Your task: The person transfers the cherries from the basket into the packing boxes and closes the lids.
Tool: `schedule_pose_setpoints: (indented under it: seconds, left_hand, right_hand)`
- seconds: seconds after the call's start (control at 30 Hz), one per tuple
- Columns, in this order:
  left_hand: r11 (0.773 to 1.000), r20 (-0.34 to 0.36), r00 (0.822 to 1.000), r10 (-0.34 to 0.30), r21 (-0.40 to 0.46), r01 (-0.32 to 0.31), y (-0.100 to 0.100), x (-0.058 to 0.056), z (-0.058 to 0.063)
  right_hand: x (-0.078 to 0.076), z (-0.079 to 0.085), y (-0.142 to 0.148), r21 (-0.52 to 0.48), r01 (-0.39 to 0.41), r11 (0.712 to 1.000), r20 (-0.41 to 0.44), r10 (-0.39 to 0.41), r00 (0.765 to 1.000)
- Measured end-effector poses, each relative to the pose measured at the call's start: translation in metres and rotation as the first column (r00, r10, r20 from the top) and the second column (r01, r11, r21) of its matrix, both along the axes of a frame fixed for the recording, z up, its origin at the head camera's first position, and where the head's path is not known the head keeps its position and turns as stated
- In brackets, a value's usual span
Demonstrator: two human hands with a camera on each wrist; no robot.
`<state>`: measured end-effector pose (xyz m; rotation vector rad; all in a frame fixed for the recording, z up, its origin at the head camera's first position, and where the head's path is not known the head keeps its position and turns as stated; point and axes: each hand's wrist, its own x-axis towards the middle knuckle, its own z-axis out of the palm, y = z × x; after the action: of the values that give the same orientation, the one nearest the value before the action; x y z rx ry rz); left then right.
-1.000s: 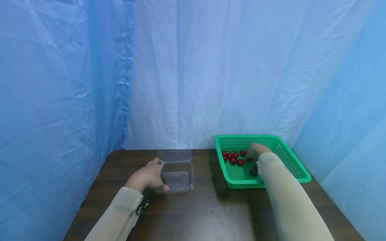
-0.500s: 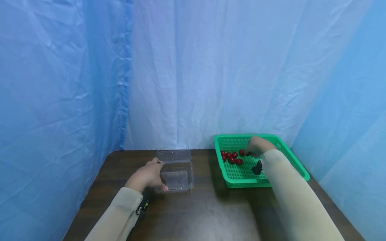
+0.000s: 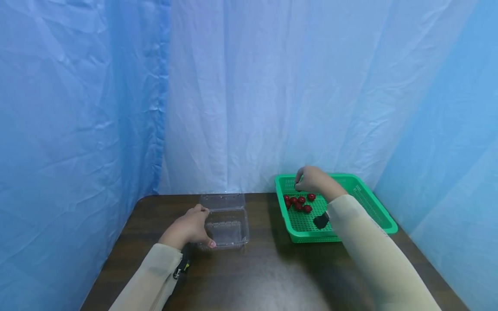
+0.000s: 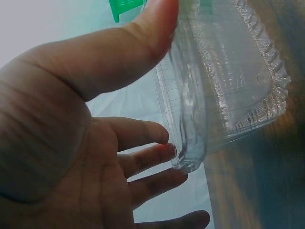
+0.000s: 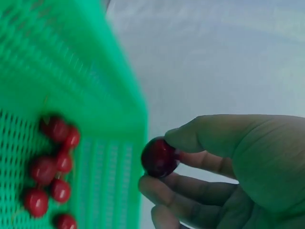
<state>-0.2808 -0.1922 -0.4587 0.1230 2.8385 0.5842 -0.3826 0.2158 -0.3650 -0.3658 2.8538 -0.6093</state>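
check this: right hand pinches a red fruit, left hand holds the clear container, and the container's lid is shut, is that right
Not quite: the lid is open, not shut. The head view shows it folded back on the far side of the clear container. The rest stands: the left hand holds the container, and the right hand pinches a red fruit.

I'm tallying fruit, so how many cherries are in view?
8: one cherry pinched in the right hand; seven more cherries on the left part of the green basket's floor, six clustered, one just right of them. Others may be hidden.
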Motion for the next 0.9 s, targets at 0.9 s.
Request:
schedule_pose_setpoints:
  seconds: [0.9]
  left_hand:
    - [0.995,-0.014,0.997,-0.078,0.057,0.078,-0.007,-0.02,-0.028]
  right_hand:
    - [0.056,-0.098,-0.194,-0.037,-0.394,0.918,-0.085,0.39,0.917]
